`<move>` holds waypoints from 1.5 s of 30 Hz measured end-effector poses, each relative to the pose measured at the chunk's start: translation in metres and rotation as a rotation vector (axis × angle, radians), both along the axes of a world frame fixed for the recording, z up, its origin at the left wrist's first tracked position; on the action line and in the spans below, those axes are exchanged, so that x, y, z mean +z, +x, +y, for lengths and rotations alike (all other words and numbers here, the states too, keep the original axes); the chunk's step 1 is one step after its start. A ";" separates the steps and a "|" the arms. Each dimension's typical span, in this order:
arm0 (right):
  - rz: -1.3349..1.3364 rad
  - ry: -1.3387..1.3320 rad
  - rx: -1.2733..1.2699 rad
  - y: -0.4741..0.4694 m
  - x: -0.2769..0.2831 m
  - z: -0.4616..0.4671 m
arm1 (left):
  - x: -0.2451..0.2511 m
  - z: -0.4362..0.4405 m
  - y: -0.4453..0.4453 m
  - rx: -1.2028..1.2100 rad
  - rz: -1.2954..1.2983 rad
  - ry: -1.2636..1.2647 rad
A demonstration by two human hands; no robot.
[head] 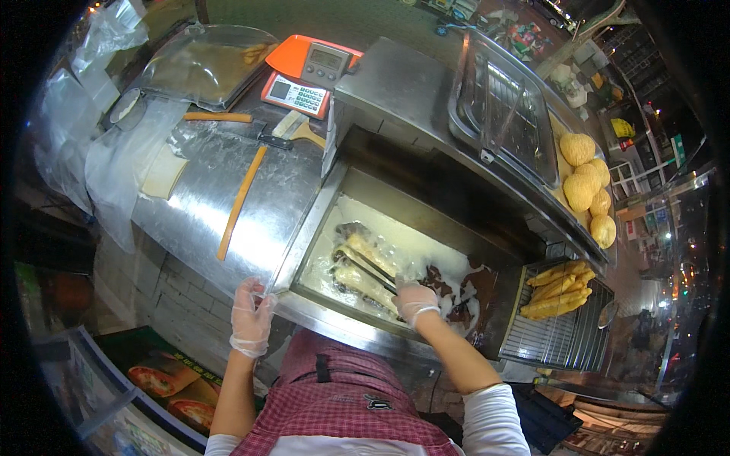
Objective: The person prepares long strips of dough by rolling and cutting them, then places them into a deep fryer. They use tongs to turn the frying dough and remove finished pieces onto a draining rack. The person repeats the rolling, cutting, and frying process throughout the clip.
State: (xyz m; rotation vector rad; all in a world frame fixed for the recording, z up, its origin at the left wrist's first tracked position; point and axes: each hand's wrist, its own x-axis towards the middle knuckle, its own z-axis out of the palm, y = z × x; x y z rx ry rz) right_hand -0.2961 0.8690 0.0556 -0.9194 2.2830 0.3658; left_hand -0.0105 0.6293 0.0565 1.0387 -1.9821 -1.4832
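Note:
My right hand (pixel 415 301), in a clear plastic glove, grips a pair of long, dark cooking chopsticks or tongs (pixel 368 267). Their far ends reach into a rectangular metal fryer (pixel 311 289) of foaming oil (pixel 410 256). Pale, elongated dough pieces (pixel 359 284) float there around the tips; bubbles partly hide them. My left hand (pixel 252 320), gloved too, is by the front left corner of the fryer with its fingers apart and nothing seen in them. Whether it touches the counter edge, I cannot tell.
Left of the fryer, a steel worktop (pixel 199 211) bears a wooden rolling stick (pixel 242 202), a dough sheet (pixel 164 172), a scraper (pixel 308 134) and a scale (pixel 296 94). Fried dough sticks (pixel 556 292) lie on a wire rack (pixel 524 342) at right. Round golden pastries (pixel 580 192) sit beyond.

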 end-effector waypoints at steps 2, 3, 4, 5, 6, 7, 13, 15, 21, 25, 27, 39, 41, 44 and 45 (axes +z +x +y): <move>-0.040 -0.014 -0.065 -0.009 0.016 0.006 | 0.000 -0.002 0.001 0.014 0.004 0.057; -0.035 0.001 -0.089 -0.013 0.023 0.009 | 0.000 -0.003 0.001 0.011 0.006 0.029; -0.004 0.009 -0.115 -0.017 0.030 0.012 | 0.000 -0.004 0.001 0.014 0.015 0.030; 0.012 0.046 -0.146 -0.021 0.035 0.015 | 0.000 -0.005 0.001 0.031 0.031 0.058; -0.002 0.066 -0.168 -0.026 0.037 0.015 | 0.000 -0.006 0.000 0.013 0.023 0.029; -0.007 0.060 -0.160 -0.028 0.038 0.016 | 0.000 -0.007 -0.002 0.007 0.022 0.027; -0.028 0.036 -0.148 -0.033 0.011 0.005 | -0.002 -0.013 -0.009 -0.042 0.012 -0.035; 0.006 -0.010 -0.097 -0.030 0.001 -0.002 | -0.004 -0.015 -0.010 -0.049 0.016 -0.036; -0.014 -0.034 -0.073 -0.026 0.011 -0.006 | -0.010 -0.019 -0.014 -0.068 -0.007 -0.029; -0.038 0.075 -0.137 -0.031 0.039 0.036 | -0.012 -0.018 -0.019 -0.068 0.023 0.058; -0.012 0.121 -0.126 -0.029 0.045 0.065 | -0.012 -0.016 -0.023 -0.089 0.040 0.059; -0.044 0.288 -0.100 -0.008 0.032 0.132 | -0.004 -0.003 -0.040 -0.169 0.044 0.034; -0.050 0.309 -0.119 -0.009 0.041 0.133 | -0.003 -0.001 -0.039 -0.148 0.019 0.079; -0.037 0.304 -0.124 -0.009 0.046 0.138 | -0.003 0.002 -0.038 -0.142 0.022 0.093; -0.016 0.286 -0.117 -0.009 0.045 0.140 | -0.004 0.003 -0.037 -0.148 0.002 0.072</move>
